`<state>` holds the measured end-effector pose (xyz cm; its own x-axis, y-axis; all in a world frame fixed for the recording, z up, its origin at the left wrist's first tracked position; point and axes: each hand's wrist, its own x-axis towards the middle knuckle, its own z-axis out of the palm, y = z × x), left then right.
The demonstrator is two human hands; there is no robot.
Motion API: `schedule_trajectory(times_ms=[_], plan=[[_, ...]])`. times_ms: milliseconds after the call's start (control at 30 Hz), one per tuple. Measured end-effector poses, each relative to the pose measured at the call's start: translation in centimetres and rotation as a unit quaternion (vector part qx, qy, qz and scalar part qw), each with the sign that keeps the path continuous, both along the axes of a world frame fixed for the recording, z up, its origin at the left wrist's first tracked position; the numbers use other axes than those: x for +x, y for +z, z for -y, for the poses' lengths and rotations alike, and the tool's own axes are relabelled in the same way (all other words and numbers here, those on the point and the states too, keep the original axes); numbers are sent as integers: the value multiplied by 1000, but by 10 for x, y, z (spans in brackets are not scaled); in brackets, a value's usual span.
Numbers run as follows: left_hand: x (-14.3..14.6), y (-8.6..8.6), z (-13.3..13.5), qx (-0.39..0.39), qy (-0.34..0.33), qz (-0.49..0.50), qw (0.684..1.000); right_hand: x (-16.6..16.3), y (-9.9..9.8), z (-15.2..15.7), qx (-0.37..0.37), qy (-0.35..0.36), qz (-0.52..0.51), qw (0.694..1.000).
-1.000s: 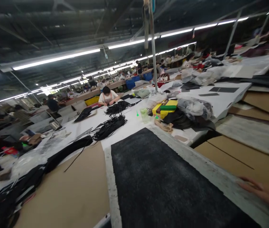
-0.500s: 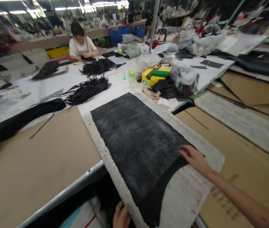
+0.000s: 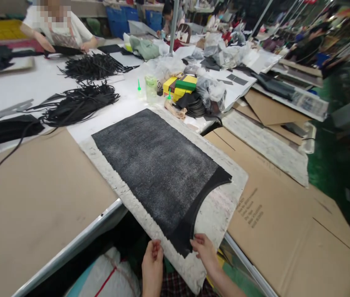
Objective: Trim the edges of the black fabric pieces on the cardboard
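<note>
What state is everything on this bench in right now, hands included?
black sheet: flat on the pale board, near end cut curved.
pale board: near end overhanging the table edge.
left hand: gripping the board's near edge.
right hand: fingertips at the sheet's near corner.
black strips: heaped loose.
yellow box: green box on top.

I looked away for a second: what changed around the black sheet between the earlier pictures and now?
The right hand drew back from the black sheet's right side to its near end, beside the left hand, which stays at the pale pad's near edge. The sheet still lies on the pad; the black strips have not moved.
</note>
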<state>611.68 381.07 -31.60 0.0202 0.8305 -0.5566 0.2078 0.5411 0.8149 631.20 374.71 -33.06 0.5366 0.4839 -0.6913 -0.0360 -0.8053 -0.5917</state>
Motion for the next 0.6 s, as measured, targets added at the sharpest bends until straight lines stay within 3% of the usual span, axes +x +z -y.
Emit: schedule_trajectory(times_ms=[300, 600], plan=[[12, 5, 9, 68, -117, -59, 989, 10, -10, -11, 62, 0, 9, 998], [28, 15, 11, 171, -230, -124, 950, 7, 2, -12, 73, -87, -138, 984]])
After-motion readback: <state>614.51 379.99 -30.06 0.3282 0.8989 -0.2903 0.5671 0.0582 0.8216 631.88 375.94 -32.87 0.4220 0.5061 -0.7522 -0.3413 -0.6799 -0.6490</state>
